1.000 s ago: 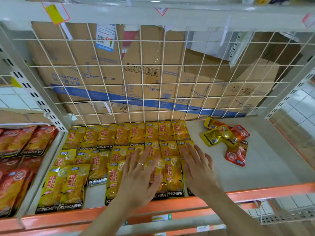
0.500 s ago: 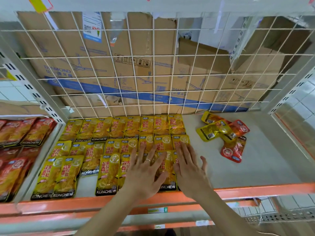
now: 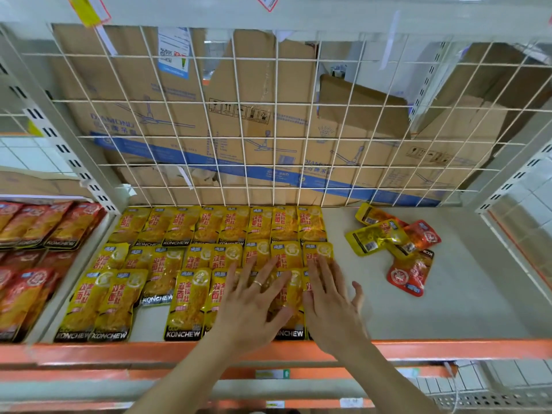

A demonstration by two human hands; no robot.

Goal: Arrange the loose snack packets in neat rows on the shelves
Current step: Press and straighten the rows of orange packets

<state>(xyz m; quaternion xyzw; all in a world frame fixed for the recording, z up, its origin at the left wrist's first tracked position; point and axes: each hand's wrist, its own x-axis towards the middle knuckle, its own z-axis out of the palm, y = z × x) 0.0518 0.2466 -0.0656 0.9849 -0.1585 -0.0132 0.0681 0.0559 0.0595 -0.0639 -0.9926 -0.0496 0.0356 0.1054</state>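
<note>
Yellow KONCHEW snack packets [image 3: 182, 300] lie in three overlapping rows on the left half of the grey shelf [image 3: 466, 297]. My left hand [image 3: 254, 306] lies flat with spread fingers on the front-row packets. Beside it, my right hand [image 3: 331, 306] presses flat on the rightmost packets of the front and middle rows, thumb out over bare shelf. A loose heap of yellow and red packets [image 3: 397, 246] lies at the back right, apart from both hands.
Red packets [image 3: 33, 264] fill the neighbouring shelf to the left. A white wire grid [image 3: 277, 127] backs the shelf, with cardboard boxes behind it. An orange rail [image 3: 448, 348] runs along the front edge. Bare shelf surface lies right of the rows.
Both hands have stayed flat on the front packets, sliding slightly; the front row sits a little squarer. The camera has shifted, moving the scene in view.
</note>
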